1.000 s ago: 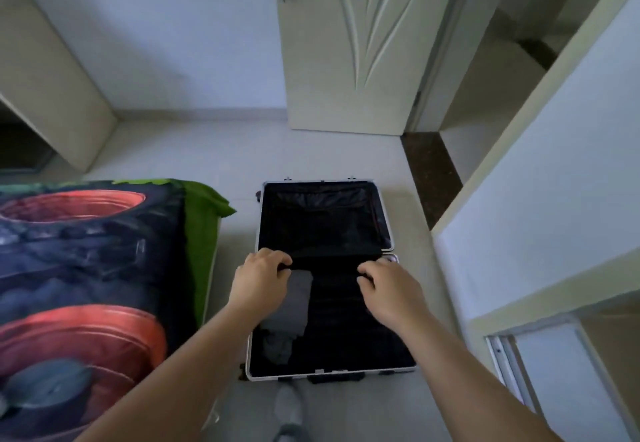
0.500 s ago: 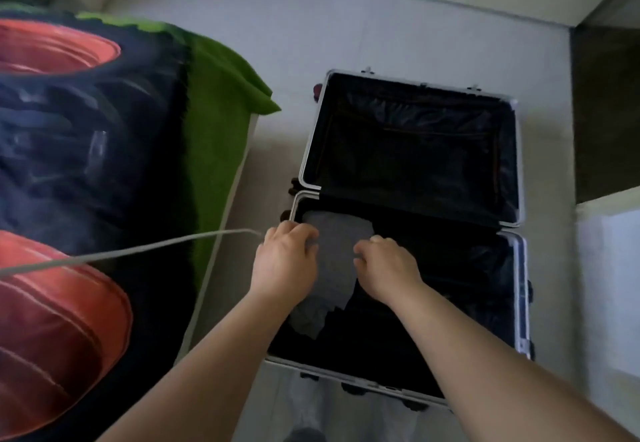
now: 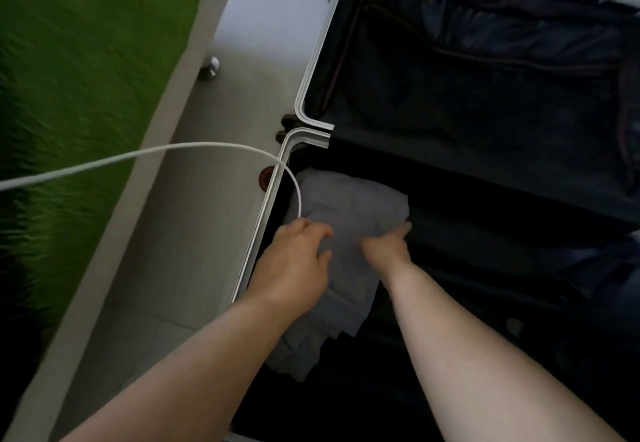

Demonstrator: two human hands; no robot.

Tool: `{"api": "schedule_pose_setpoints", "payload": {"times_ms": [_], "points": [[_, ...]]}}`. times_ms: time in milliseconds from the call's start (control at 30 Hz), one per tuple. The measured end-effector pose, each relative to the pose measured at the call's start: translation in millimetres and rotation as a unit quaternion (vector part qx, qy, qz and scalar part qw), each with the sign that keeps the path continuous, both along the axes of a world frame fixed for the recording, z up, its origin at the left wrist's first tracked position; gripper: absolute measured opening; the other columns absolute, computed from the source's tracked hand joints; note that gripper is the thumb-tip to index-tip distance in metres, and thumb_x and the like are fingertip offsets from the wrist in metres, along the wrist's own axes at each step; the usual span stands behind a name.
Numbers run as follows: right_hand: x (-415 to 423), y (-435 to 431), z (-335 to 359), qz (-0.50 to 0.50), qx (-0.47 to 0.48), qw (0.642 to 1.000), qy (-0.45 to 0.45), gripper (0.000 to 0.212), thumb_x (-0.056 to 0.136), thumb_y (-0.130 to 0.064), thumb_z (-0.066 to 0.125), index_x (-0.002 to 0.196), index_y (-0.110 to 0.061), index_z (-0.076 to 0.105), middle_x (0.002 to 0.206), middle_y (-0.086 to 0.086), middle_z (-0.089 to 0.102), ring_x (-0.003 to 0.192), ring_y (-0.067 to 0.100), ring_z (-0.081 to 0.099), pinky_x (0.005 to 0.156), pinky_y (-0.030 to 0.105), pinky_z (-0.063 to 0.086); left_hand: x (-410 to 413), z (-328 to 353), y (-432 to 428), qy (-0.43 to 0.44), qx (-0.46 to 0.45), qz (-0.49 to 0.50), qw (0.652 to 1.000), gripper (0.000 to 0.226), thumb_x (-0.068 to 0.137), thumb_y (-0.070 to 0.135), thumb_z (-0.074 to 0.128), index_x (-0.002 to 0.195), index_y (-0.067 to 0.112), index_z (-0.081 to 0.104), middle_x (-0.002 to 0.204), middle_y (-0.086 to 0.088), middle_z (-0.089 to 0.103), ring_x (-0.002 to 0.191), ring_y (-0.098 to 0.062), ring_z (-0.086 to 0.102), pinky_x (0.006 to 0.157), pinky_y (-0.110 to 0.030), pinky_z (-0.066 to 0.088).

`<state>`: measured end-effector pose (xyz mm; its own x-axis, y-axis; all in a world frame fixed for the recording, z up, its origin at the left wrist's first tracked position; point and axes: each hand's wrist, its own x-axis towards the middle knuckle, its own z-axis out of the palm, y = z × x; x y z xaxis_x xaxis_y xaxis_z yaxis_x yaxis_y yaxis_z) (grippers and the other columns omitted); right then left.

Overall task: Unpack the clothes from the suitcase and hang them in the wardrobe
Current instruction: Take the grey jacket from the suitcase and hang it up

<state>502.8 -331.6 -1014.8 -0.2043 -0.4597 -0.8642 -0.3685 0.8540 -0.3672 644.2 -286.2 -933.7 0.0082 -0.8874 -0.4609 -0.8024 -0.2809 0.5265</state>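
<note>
A black suitcase with a silver rim lies open on the floor. Its far half shows only dark lining. In the near half a folded light grey garment lies against the left wall. My left hand rests on the garment's left part, fingers loosely bent, with a gap between thumb and fingers. My right hand lies on its right edge, fingers stretched toward the fold beside the dark lining. Dark clothing lies at the right of the near half, and it is hard to make out.
A bed with a green cover runs along the left, and its metal leg stands on the pale floor. A white cable arcs from the left edge over the suitcase rim down to my left hand.
The view has dropped and closed in on the suitcase. Both hands stay on the grey garment; my right hand's fingers have stretched out toward its right edge.
</note>
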Motion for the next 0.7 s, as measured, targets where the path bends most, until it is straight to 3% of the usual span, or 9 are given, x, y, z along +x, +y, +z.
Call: {"api": "schedule_pose_setpoints", "payload": {"times_ms": [67, 133, 167, 233, 367, 467, 533, 633, 700], "points": [[4, -5, -7, -0.155, 0.006, 0.985, -0.073, 0.083, 0.084, -0.024, 0.066, 0.149, -0.007, 0.017, 0.124, 0.008, 0.053, 0.107, 0.028, 0.058, 0.092, 0.042, 0.051, -2, -3, -1, 0.008, -0.006, -0.005, 1.0, 0.034, 0.093, 0.021, 0.051, 0.127, 0.02, 0.053, 0.132, 0.003, 0.047, 0.121, -0.017, 0.042, 0.097, -0.024, 0.035], [11, -11, 7, -0.156, -0.006, 0.984, -0.086, 0.035, 0.088, -0.006, 0.053, 0.122, 0.001, 0.054, 0.085, 0.008, 0.061, 0.073, 0.02, 0.059, 0.063, 0.029, 0.052, -6, 0, 0, 0.018, 0.0, -0.009, 1.0, 0.034, 0.092, 0.021, 0.051, 0.127, 0.021, 0.053, 0.131, 0.005, 0.048, 0.121, -0.016, 0.043, 0.098, -0.025, 0.037], [15, -13, 22, -0.137, -0.002, 0.987, -0.085, 0.022, 0.089, -0.004, 0.048, 0.108, -0.003, 0.06, 0.073, 0.006, 0.056, 0.063, 0.016, 0.053, 0.052, 0.025, 0.045, -8, 3, 2, 0.025, 0.0, -0.005, 1.0, 0.035, 0.092, 0.02, 0.052, 0.127, 0.02, 0.053, 0.13, 0.005, 0.049, 0.121, -0.016, 0.044, 0.099, -0.028, 0.038], [15, -17, 56, -0.126, -0.001, 0.989, -0.079, 0.015, 0.09, -0.005, 0.043, 0.089, -0.009, 0.058, 0.066, 0.004, 0.049, 0.056, 0.015, 0.045, 0.046, 0.023, 0.034, -14, 21, 3, 0.042, -0.001, 0.013, 0.999, 0.037, 0.09, 0.019, 0.055, 0.126, 0.018, 0.054, 0.128, 0.002, 0.051, 0.121, -0.018, 0.047, 0.101, -0.032, 0.039], [-4, -25, 153, -0.148, 0.035, 0.986, -0.065, 0.019, 0.083, -0.003, 0.046, 0.066, -0.006, 0.053, 0.058, 0.008, 0.045, 0.052, 0.019, 0.042, 0.049, 0.024, 0.033, -25, 90, -5, 0.055, 0.013, 0.07, 0.996, 0.048, 0.089, 0.018, 0.056, 0.135, 0.019, 0.044, 0.136, 0.0, 0.045, 0.125, -0.019, 0.045, 0.102, -0.028, 0.037], [-13, -18, 236, -0.108, -0.035, 0.987, -0.118, 0.031, 0.077, 0.006, 0.038, 0.052, -0.011, 0.045, 0.051, 0.005, 0.036, 0.051, 0.018, 0.035, 0.053, 0.028, 0.027, -34, 154, -12, 0.095, 0.026, 0.09, 0.991, 0.072, 0.084, 0.015, 0.061, 0.146, 0.019, 0.024, 0.15, 0.0, 0.029, 0.137, -0.018, 0.031, 0.106, -0.026, 0.029], [-20, -10, 295, -0.086, -0.07, 0.979, -0.172, 0.036, 0.074, 0.008, 0.035, 0.046, -0.014, 0.043, 0.049, 0.003, 0.034, 0.049, 0.015, 0.032, 0.051, 0.028, 0.024, -40, 200, -15, 0.092, 0.018, 0.077, 0.993, 0.084, 0.076, 0.015, 0.066, 0.147, 0.023, 0.021, 0.152, 0.0, 0.022, 0.14, -0.02, 0.023, 0.105, -0.027, 0.028], [-34, -10, 387, -0.032, -0.103, 0.969, -0.221, 0.033, 0.072, 0.004, 0.039, 0.048, -0.016, 0.052, 0.05, 0.002, 0.038, 0.049, 0.013, 0.034, 0.047, 0.023, 0.029, -51, 288, -19, 0.106, -0.02, 0.063, 0.992, 0.056, 0.074, 0.011, 0.065, 0.127, 0.023, 0.05, 0.139, -0.002, 0.041, 0.126, -0.022, 0.043, 0.094, -0.026, 0.037], [-44, -12, 447, 0.0, -0.109, 0.962, -0.25, 0.018, 0.066, -0.001, 0.044, 0.056, -0.011, 0.054, 0.052, 0.004, 0.041, 0.05, 0.014, 0.04, 0.049, 0.022, 0.038, -55, 344, -23, 0.162, -0.026, 0.101, 0.981, 0.032, 0.075, 0.008, 0.058, 0.095, 0.032, 0.06, 0.1, 0.003, 0.065, 0.095, -0.017, 0.06, 0.074, -0.021, 0.044]]}}
